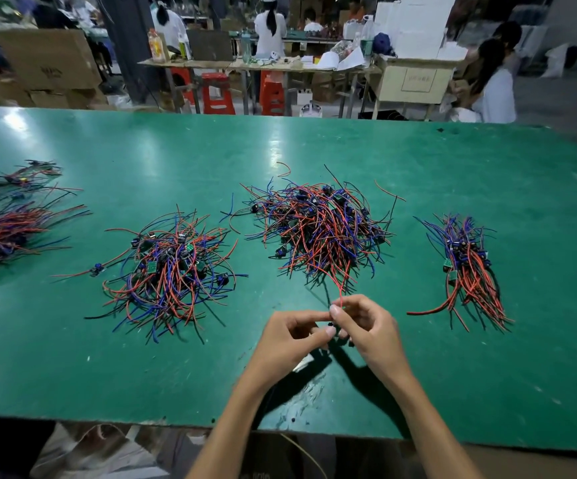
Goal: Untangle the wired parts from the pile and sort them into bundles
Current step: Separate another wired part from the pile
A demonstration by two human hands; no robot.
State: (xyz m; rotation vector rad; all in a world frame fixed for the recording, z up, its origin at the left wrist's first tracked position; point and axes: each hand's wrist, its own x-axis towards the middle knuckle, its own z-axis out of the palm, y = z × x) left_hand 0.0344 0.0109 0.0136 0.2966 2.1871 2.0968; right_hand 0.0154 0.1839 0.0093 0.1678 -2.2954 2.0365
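Note:
A big tangled pile (318, 226) of red, blue and black wired parts lies on the green table (72, 357) just beyond my hands. One red wire (338, 288) runs from that pile down to my fingers. My left hand (290, 337) and my right hand (366, 326) meet in front of the pile, both pinching a small dark wired part (332, 327) between fingertips. To the right lies a combed bundle (467, 271) with its wires aligned. A second tangled pile (173, 274) sits to the left.
More bundles (0, 233) lie at the table's far left edge. A loose wired part (95, 269) rests beside the left pile. Beyond the table stand red stools (216, 95), cardboard boxes (48, 60) and people at other benches. The table's near edge is just below my forearms.

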